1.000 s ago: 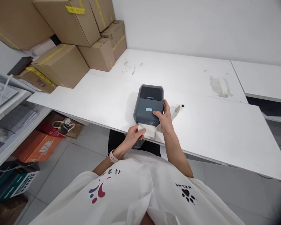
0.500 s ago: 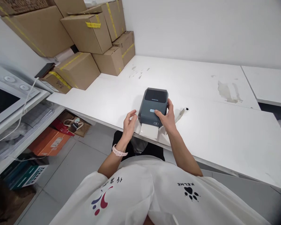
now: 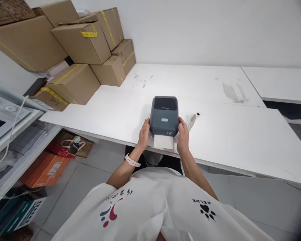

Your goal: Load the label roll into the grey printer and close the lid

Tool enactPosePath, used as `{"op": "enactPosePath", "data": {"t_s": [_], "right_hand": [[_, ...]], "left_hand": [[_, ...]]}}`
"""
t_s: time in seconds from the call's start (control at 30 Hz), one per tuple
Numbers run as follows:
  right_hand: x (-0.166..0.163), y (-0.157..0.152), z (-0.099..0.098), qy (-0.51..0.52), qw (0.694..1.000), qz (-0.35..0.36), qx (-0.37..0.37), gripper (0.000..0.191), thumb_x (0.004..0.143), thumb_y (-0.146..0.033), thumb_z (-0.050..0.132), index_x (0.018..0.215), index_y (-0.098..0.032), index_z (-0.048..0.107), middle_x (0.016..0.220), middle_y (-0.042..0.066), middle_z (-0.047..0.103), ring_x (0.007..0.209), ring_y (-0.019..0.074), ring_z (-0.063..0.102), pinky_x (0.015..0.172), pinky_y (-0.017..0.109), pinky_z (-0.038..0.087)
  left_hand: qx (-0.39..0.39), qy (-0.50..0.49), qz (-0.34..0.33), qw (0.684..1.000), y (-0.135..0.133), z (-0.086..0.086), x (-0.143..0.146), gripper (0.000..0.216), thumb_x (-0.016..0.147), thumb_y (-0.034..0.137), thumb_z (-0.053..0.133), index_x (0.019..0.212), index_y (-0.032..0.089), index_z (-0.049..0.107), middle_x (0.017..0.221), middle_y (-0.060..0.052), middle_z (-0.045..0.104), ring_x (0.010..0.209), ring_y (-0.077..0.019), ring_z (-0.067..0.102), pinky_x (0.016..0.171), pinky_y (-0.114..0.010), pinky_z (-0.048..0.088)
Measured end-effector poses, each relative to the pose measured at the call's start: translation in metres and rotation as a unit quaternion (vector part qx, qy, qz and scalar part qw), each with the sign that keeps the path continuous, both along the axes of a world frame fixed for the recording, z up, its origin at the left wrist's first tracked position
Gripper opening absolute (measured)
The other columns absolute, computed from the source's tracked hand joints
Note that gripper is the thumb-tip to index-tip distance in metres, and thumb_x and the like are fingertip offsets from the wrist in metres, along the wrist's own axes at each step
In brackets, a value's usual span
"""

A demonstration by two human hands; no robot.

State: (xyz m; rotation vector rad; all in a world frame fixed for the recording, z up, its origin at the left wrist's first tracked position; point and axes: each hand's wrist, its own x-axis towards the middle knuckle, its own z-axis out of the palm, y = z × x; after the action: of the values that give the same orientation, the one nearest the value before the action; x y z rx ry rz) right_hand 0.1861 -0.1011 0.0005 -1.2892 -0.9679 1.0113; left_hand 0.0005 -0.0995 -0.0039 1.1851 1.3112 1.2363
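Observation:
A dark grey label printer (image 3: 164, 115) stands near the front edge of a white table (image 3: 215, 134). A white paper label (image 3: 163, 142) sticks out of its front slot. My left hand (image 3: 143, 134) presses against the printer's left side, fingers closed along it. My right hand (image 3: 183, 135) grips the right side the same way. A pale wristband (image 3: 132, 161) sits on my left wrist.
Several cardboard boxes (image 3: 72, 57) with yellow tape are stacked at the table's back left. A small white stick-like object (image 3: 192, 119) lies just right of the printer. Shelves (image 3: 12, 134) with boxes and a white device stand at the left. A second white table (image 3: 278, 83) adjoins on the right.
My left hand let go of the label and moved to the printer's left side. My right hand shifted from the printer's top front to its right side. The view swung slightly.

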Motion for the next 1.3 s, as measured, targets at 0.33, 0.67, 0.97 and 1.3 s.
{"op": "enactPosePath", "data": {"t_s": [0.33,0.67,0.97,1.3], "right_hand": [[0.018,0.036,0.025,-0.034,0.990,0.037,0.129,0.068,0.100,-0.071,0.034,0.155,-0.032,0.045,0.162,0.003,0.048,0.156,0.0251,0.039,0.131,0.049,0.030],[0.023,0.159,0.076,-0.217,0.962,0.050,0.157,0.090,0.091,-0.087,0.028,0.165,-0.038,0.021,0.172,-0.002,0.029,0.163,0.0337,0.018,0.131,0.062,0.013],[0.008,0.136,0.077,-0.494,0.838,0.170,0.160,0.049,0.095,-0.038,0.055,0.140,-0.021,0.060,0.145,0.013,0.063,0.138,0.0387,0.052,0.120,0.059,0.036],[-0.013,0.166,0.070,-0.581,0.709,0.399,0.026,0.085,0.064,-0.030,0.088,0.143,-0.018,0.059,0.136,0.018,0.069,0.123,0.0423,0.066,0.104,0.055,0.053]], "left_hand": [[0.107,0.012,0.027,0.994,0.029,0.042,0.001,0.062,0.101,0.064,0.036,0.148,0.029,0.056,0.165,-0.003,0.046,0.157,-0.0243,0.036,0.129,-0.042,0.032],[-0.038,0.328,-0.006,0.944,0.106,0.049,-0.007,0.058,0.083,0.033,0.064,0.139,0.022,0.057,0.103,-0.008,0.070,0.103,-0.0286,0.066,0.093,-0.043,0.050],[-0.089,0.415,-0.113,0.899,0.119,0.043,-0.012,0.053,0.079,0.033,0.060,0.130,0.019,0.059,0.101,-0.011,0.075,0.097,-0.0329,0.070,0.078,-0.039,0.049],[-0.074,0.391,-0.096,0.912,0.115,0.031,-0.009,0.052,0.080,0.028,0.056,0.132,0.019,0.060,0.105,-0.011,0.076,0.096,-0.0302,0.071,0.076,-0.037,0.049]]}}
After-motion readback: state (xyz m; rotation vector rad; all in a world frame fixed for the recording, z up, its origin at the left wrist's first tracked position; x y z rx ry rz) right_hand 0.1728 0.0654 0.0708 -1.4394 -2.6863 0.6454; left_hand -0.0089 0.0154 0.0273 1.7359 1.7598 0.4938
